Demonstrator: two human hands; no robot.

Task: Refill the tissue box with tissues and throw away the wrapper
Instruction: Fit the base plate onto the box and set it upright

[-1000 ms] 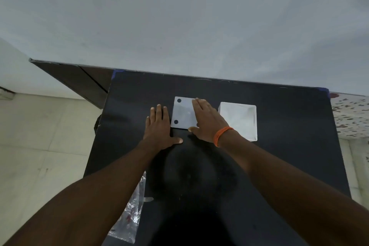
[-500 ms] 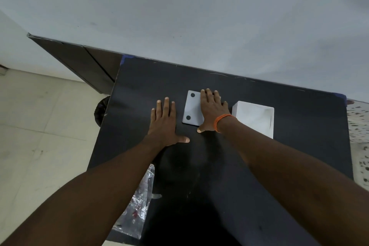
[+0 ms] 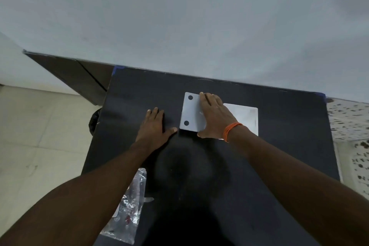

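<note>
The right hand [image 3: 212,117], an orange band at its wrist, is lying palm-down with fingers spread across the flat white square panel with two dark dots [image 3: 190,113], pressing it rather than gripping; whether the thumb is curling under the near edge I cannot tell. Just to its right the white square tissue box [image 3: 246,117] is sitting on the black tabletop [image 3: 279,146], partly hidden behind that wrist. The left hand [image 3: 154,129] is resting flat and empty on the table, just left of the panel, thumb pointing toward it. Down at the near left edge, the crinkled clear plastic wrapper [image 3: 129,205] is hanging partly over the side, untouched. That panel is looking thin, stiff and light, probably smooth enough to slide under a palm, so pinching it at an edge seems wisest. The wrapper is likely feather-light, floppy and noisy; bunching it into the fist should serve.
</note>
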